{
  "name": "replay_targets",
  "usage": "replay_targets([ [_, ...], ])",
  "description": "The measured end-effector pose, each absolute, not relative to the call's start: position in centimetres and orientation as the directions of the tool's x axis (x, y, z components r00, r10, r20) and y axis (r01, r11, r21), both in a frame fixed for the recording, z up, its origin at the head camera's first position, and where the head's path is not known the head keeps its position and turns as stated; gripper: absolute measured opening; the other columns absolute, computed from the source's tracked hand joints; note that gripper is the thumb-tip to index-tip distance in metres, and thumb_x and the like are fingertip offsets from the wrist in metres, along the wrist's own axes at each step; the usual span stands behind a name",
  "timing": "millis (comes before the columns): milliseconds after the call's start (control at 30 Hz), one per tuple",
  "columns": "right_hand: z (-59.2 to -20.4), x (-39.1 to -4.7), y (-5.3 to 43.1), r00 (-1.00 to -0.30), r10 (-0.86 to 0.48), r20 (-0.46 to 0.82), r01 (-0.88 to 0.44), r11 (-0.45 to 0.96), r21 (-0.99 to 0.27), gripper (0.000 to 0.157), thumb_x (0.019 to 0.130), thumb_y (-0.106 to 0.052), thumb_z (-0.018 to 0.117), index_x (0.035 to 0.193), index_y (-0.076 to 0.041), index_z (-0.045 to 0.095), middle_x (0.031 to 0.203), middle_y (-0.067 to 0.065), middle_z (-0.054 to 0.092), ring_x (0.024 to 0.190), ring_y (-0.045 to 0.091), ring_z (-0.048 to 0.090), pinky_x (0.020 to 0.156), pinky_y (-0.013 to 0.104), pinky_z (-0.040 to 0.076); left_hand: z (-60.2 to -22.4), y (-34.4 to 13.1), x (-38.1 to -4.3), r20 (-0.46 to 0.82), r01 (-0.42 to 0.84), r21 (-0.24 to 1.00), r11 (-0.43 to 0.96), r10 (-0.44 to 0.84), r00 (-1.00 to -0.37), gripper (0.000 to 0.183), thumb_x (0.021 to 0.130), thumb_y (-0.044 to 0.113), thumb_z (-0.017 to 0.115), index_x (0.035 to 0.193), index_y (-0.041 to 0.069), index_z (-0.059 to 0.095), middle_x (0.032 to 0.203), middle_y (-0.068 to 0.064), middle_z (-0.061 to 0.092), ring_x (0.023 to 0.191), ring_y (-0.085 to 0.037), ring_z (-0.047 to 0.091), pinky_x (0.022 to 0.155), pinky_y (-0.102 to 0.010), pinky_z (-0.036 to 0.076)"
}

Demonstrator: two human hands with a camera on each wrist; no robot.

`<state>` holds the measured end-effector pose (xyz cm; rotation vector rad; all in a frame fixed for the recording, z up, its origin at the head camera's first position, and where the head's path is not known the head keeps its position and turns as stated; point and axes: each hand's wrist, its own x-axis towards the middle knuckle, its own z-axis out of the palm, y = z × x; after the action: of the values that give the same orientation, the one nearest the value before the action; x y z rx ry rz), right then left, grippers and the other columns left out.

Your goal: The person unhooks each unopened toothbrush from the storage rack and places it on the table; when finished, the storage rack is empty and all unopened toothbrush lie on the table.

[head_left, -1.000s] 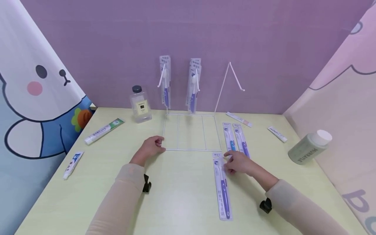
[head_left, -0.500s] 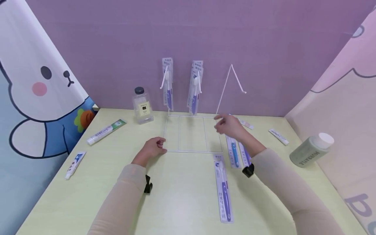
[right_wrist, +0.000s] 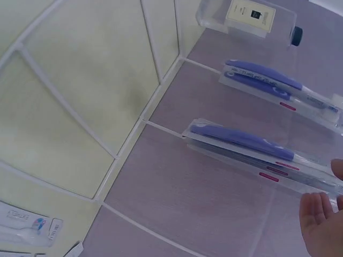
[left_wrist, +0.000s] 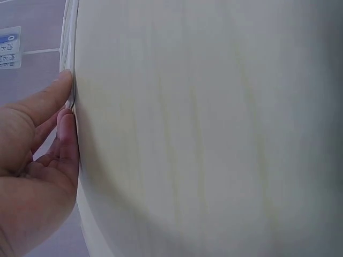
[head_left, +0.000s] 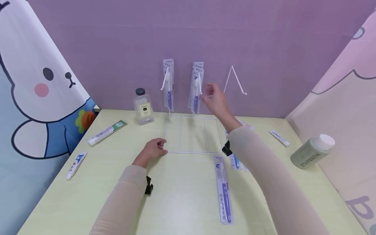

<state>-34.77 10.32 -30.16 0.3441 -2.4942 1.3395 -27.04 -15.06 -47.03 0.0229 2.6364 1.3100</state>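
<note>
A white wire display rack [head_left: 194,152] stands on the table, its base flat and its hooks rising at the back. With thumb and fingers my left hand [head_left: 152,150] pinches the base's front left corner; the left wrist view shows the thumb [left_wrist: 51,99] against the wire. Packaged toothbrushes hang from the left hook [head_left: 165,78] and the middle hook. Just right of the middle packs [head_left: 196,91], my right hand [head_left: 217,102] is raised with bent, parted fingers and nothing visible between them. In the right wrist view its fingertips [right_wrist: 316,206] are near those packs [right_wrist: 241,140]; contact is unclear.
The right hook [head_left: 238,80] is bare. One packaged toothbrush [head_left: 224,195] lies before the rack; others [head_left: 236,161] are partly under my right forearm. Toothpaste tubes [head_left: 107,133], a clear bottle [head_left: 144,109] and a grey-green bottle [head_left: 308,153] stand or lie around.
My right hand has left the toothbrush packs on the table and moved up and left, across the rack's right side, to the middle hook. The left hand stays at the rack's corner.
</note>
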Motion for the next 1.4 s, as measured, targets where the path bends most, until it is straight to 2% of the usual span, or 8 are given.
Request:
replay_targets([
  [200, -29.7, -36.2, 9.0, -0.905, 0.000, 0.425, -0.355, 0.547, -0.758, 0.051, 0.079, -0.006, 0.067, 0.124, -0.007, 0.044, 0.108, 0.009, 0.055, 0.096, 0.018, 0.051, 0.079, 0.020, 0.042, -47.1, -14.9, -26.8, -0.171, -0.078, 0.795, 0.602, 0.100, -0.980, 0.049, 0.077, 0.005, 0.071, 0.121, 0.001, 0.052, 0.098, -0.007, 0.052, 0.089, -0.021, 0.048, 0.082, -0.033, 0.041],
  [433, -29.7, -37.0, 8.0, -0.915, 0.009, 0.404, -0.337, 0.535, -0.774, 0.052, 0.081, -0.002, 0.064, 0.126, -0.010, 0.040, 0.104, 0.008, 0.056, 0.093, 0.017, 0.054, 0.076, 0.021, 0.045, -47.0, -14.8, -26.7, -0.176, -0.086, 0.801, 0.593, 0.096, -0.980, 0.049, 0.077, 0.004, 0.070, 0.122, 0.001, 0.052, 0.098, -0.007, 0.052, 0.089, -0.020, 0.048, 0.082, -0.033, 0.041],
  [733, -30.0, -37.1, 7.7, -0.905, 0.006, 0.425, -0.343, 0.580, -0.738, 0.041, 0.086, -0.004, 0.057, 0.124, -0.011, 0.042, 0.101, 0.007, 0.058, 0.088, 0.016, 0.054, 0.073, 0.022, 0.046, -47.1, -14.6, -26.6, -0.162, -0.067, 0.795, 0.602, 0.105, -0.981, 0.048, 0.077, 0.004, 0.070, 0.121, 0.000, 0.052, 0.097, -0.007, 0.052, 0.088, -0.020, 0.048, 0.082, -0.033, 0.040],
  [900, -29.9, -36.9, 7.9, -0.908, -0.012, 0.418, -0.362, 0.524, -0.771, 0.043, 0.085, 0.002, 0.055, 0.124, -0.012, 0.043, 0.098, 0.008, 0.057, 0.084, 0.017, 0.055, 0.068, 0.024, 0.048, -47.1, -14.6, -26.7, -0.154, -0.059, 0.793, 0.607, 0.107, -0.982, 0.048, 0.076, 0.004, 0.070, 0.121, 0.000, 0.052, 0.097, -0.007, 0.052, 0.089, -0.020, 0.048, 0.082, -0.033, 0.041],
  [1067, -29.4, -36.5, 8.6, -0.904, -0.014, 0.427, -0.379, 0.488, -0.786, 0.041, 0.087, 0.001, 0.052, 0.125, -0.012, 0.043, 0.096, 0.010, 0.056, 0.081, 0.018, 0.055, 0.062, 0.025, 0.050, -47.1, -14.7, -26.9, -0.152, -0.056, 0.795, 0.604, 0.108, -0.982, 0.047, 0.076, 0.004, 0.070, 0.120, -0.001, 0.053, 0.097, -0.008, 0.052, 0.088, -0.021, 0.048, 0.081, -0.033, 0.041],
  [1233, -28.9, -36.0, 9.9, -0.897, -0.013, 0.441, -0.395, 0.467, -0.791, 0.042, 0.086, 0.002, 0.053, 0.124, -0.009, 0.042, 0.095, 0.013, 0.055, 0.080, 0.021, 0.054, 0.064, 0.026, 0.049, -47.2, -14.8, -27.0, -0.148, -0.050, 0.793, 0.607, 0.113, -0.983, 0.048, 0.076, 0.004, 0.070, 0.120, -0.001, 0.053, 0.096, -0.007, 0.052, 0.088, -0.021, 0.048, 0.081, -0.033, 0.041],
  [1400, -29.1, -34.9, 11.5, -0.919, -0.059, 0.389, -0.377, 0.416, -0.828, 0.049, 0.083, 0.006, 0.054, 0.126, -0.009, 0.038, 0.097, 0.013, 0.054, 0.083, 0.022, 0.054, 0.067, 0.028, 0.050, -47.1, -15.0, -27.0, -0.148, -0.051, 0.789, 0.612, 0.109, -0.983, 0.048, 0.076, 0.005, 0.071, 0.120, 0.000, 0.052, 0.097, -0.007, 0.052, 0.089, -0.021, 0.048, 0.083, -0.034, 0.041],
])
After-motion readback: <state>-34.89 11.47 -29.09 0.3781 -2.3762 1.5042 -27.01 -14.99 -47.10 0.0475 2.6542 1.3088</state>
